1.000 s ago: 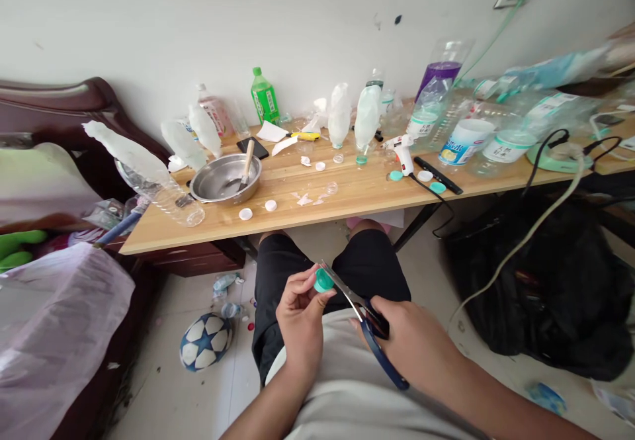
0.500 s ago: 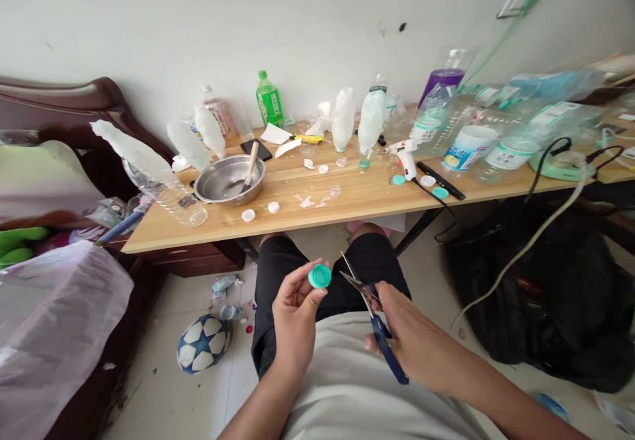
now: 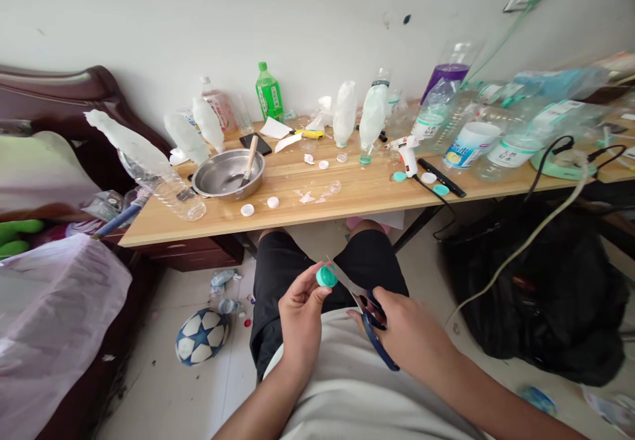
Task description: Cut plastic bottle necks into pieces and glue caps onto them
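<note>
My left hand [image 3: 299,311] pinches a small teal bottle cap [image 3: 326,276] between thumb and fingertips, above my lap. My right hand [image 3: 407,334] grips blue-handled scissors [image 3: 370,316], fingers through the loops. The blades point up and left, their tips against the cap. Both hands are over my black shorts, in front of the wooden table [image 3: 297,192].
The table holds a metal bowl [image 3: 227,174] with a brush, several plastic bottles, a green bottle [image 3: 268,93], a white glue gun [image 3: 407,152], loose caps and cables. A football [image 3: 201,336] lies on the floor left. A black bag [image 3: 540,288] sits right, a dark headboard [image 3: 74,96] left.
The scissor blades, open and apart from the cap half a second ago, have come together at the cap. My left hand has kept the cap in nearly the same spot.
</note>
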`<state>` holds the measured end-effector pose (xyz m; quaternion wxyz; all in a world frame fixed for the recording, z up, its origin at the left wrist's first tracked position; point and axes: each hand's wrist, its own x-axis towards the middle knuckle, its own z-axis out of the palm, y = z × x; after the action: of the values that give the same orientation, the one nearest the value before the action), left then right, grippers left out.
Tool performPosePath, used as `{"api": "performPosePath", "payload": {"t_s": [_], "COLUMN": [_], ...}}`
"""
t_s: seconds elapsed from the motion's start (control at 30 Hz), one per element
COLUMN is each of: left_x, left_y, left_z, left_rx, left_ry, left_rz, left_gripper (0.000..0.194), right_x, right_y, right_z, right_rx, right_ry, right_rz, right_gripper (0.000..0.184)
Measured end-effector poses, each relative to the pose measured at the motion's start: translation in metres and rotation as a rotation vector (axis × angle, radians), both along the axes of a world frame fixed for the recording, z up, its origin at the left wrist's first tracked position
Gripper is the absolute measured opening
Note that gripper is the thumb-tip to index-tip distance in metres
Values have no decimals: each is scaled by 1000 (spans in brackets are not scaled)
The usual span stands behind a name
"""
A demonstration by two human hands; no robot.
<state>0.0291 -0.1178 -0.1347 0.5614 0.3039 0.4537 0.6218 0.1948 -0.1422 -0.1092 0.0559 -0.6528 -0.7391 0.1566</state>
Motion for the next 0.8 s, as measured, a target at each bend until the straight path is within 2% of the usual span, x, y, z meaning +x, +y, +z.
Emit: {"api": "performPosePath", "payload": {"t_s": [0.1,0.2,0.27,0.37,0.43,0.57,0.7,0.8], "left_x": [-1,-3,-5,-6,-5,1,5,5], "left_y": [-3,-4,-4,-2,-1,-3,-7,-10], "left_z": [2,8,13,23,27,27,21,17], "left_rx": [-37,-78,-93,-94,-99,-87,-66,-74], "left_ry": [-5,-42,-96,-192,-251,-296,-291,-251], "left_rz": [-95,-209,-209,-197,-211,-241,-262,-248], "left_gripper": [31,29,29,35,37,37,32,30], "right_x": [1,12,23,36,38,30,19,16], "right_y": [2,8,12,13,10,3,3,4], "right_z": [-7,-8,-5,3,8,12,7,5], "right_rx": [44,27,-44,-176,-173,-122,-129,-116], "right_ry": [-93,-82,40,305,380,319,263,145], "right_rz": [-25,-65,-70,-6,51,98,88,73], "right_gripper": [34,36,30,13,17,27,28,30]}}
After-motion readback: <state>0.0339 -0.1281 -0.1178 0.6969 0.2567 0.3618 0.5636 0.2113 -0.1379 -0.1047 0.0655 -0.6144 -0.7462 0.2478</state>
